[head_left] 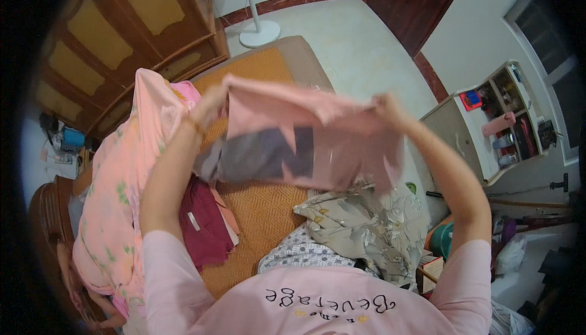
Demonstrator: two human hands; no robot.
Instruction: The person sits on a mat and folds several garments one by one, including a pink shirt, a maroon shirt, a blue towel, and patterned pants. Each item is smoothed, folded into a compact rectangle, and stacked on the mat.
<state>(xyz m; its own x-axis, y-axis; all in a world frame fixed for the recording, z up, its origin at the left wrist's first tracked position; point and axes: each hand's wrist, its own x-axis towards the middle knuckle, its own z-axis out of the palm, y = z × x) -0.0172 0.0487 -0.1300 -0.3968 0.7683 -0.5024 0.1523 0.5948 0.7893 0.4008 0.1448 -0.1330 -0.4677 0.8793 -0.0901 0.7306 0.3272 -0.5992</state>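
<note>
Both my hands hold up a pink and grey garment, stretched out over the bed; motion blur and its folds hide its exact kind. My left hand is closed on its upper left corner, and my right hand grips the upper right corner. The cloth hangs down between them. Below my left forearm lies a folded dark red garment with a small white label. Under the held cloth, to the right, is a crumpled grey-green patterned cloth, overlapping a white and grey patterned cloth.
A woven orange-brown mat covers the bed. A pink floral blanket is heaped along its left side. Beyond stand a wooden wardrobe and a white fan. At right is a desk with shelves holding small items.
</note>
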